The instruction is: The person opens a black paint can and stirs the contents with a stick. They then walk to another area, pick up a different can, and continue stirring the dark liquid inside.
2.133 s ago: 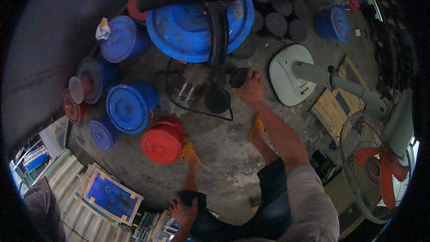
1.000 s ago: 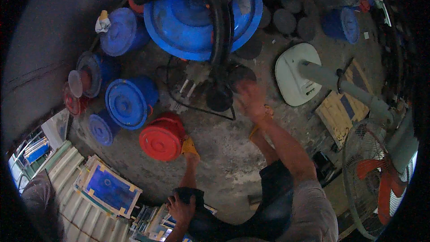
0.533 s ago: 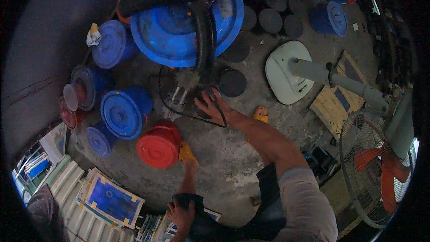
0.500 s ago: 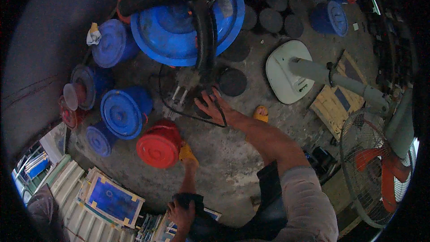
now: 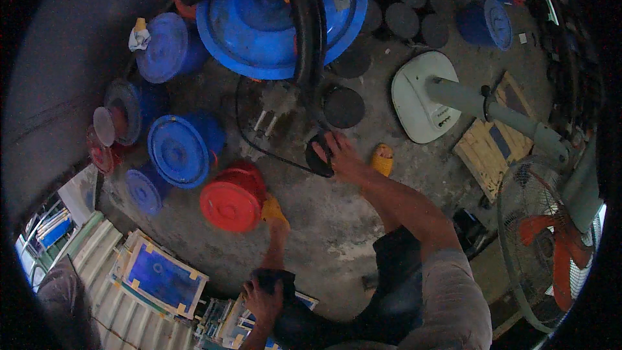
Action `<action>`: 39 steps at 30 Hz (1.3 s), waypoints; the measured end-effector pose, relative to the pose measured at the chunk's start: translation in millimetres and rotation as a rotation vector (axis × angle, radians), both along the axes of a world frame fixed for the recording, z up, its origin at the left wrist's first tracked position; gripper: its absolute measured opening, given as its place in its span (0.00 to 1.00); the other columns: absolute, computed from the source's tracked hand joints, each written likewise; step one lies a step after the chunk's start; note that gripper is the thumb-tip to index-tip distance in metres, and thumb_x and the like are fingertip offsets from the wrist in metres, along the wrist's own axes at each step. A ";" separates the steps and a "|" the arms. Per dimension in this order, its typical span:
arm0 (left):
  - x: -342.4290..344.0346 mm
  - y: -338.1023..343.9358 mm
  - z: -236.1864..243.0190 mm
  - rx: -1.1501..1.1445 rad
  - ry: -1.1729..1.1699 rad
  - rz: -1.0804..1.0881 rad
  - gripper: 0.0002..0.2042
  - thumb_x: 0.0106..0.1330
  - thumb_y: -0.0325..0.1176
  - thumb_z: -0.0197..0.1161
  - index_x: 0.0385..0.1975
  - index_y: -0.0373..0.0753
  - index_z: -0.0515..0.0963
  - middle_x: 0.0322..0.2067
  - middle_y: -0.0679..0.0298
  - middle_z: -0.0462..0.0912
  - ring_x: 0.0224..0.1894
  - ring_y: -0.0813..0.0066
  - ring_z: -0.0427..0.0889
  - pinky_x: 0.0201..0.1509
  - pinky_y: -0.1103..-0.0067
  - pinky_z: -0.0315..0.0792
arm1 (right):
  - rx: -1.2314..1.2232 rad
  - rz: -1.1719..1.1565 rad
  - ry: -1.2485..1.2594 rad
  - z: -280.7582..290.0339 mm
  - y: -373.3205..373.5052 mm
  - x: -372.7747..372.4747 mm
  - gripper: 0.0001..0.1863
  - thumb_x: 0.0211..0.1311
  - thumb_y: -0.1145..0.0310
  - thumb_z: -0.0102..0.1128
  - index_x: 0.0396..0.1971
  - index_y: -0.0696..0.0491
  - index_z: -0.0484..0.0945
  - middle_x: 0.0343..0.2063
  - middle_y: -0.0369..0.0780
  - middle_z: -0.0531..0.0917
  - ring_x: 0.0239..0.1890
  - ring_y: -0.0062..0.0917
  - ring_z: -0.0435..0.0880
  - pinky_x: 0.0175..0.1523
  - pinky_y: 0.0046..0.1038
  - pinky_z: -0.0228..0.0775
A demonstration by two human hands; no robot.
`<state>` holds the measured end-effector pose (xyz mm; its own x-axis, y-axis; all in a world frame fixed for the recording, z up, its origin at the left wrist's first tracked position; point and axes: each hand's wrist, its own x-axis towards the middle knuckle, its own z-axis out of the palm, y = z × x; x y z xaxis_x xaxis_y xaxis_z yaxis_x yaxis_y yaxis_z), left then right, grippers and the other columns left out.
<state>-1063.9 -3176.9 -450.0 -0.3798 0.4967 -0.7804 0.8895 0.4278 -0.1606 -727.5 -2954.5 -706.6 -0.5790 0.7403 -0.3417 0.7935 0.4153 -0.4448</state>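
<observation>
1. Evidently, the right hand [image 5: 343, 155] is lying partly open, its fingers spreading over the top and right edge of a dark round tub [image 5: 316, 154]; from where I am standing, I cannot tell whether they are gripping or only touching.
2. The tub is sitting on the concrete floor [image 5: 311, 227], near a second dark tub [image 5: 344, 107], with a black cable [image 5: 278, 157] curving to its near side.
3. The left hand [image 5: 263, 301] is resting on the knee, fingers parted, visibly holding nothing.
4. The tub is probably offering stiff, perhaps slippery walls; its weight is remaining uncertain, its contents being hidden.
5. Opposite sides below the rim are likely providing the surest hold, clear of the cable.
</observation>
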 end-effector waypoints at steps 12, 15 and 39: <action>5.6 11.9 -1.4 -0.070 0.068 -0.002 0.45 0.53 0.65 0.66 0.65 0.36 0.68 0.60 0.38 0.70 0.61 0.30 0.70 0.64 0.48 0.66 | 0.105 0.178 -0.184 -11.0 11.3 -7.0 0.51 0.57 0.50 0.63 0.76 0.51 0.48 0.72 0.60 0.54 0.72 0.55 0.55 0.74 0.55 0.46; 10.9 12.9 -0.3 -0.079 0.120 -0.004 0.45 0.53 0.65 0.66 0.64 0.36 0.69 0.60 0.38 0.71 0.59 0.30 0.72 0.62 0.48 0.68 | 0.276 0.254 -0.336 -24.1 32.4 -27.0 0.44 0.64 0.53 0.54 0.76 0.52 0.48 0.71 0.60 0.57 0.75 0.49 0.53 0.75 0.55 0.40; 24.7 28.4 7.9 0.028 0.031 -0.201 0.48 0.54 0.72 0.60 0.70 0.45 0.65 0.63 0.41 0.70 0.63 0.38 0.71 0.62 0.48 0.69 | 0.442 -1.289 -0.243 -56.0 220.4 274.5 0.67 0.38 0.47 0.82 0.73 0.55 0.47 0.68 0.60 0.59 0.69 0.59 0.59 0.69 0.53 0.58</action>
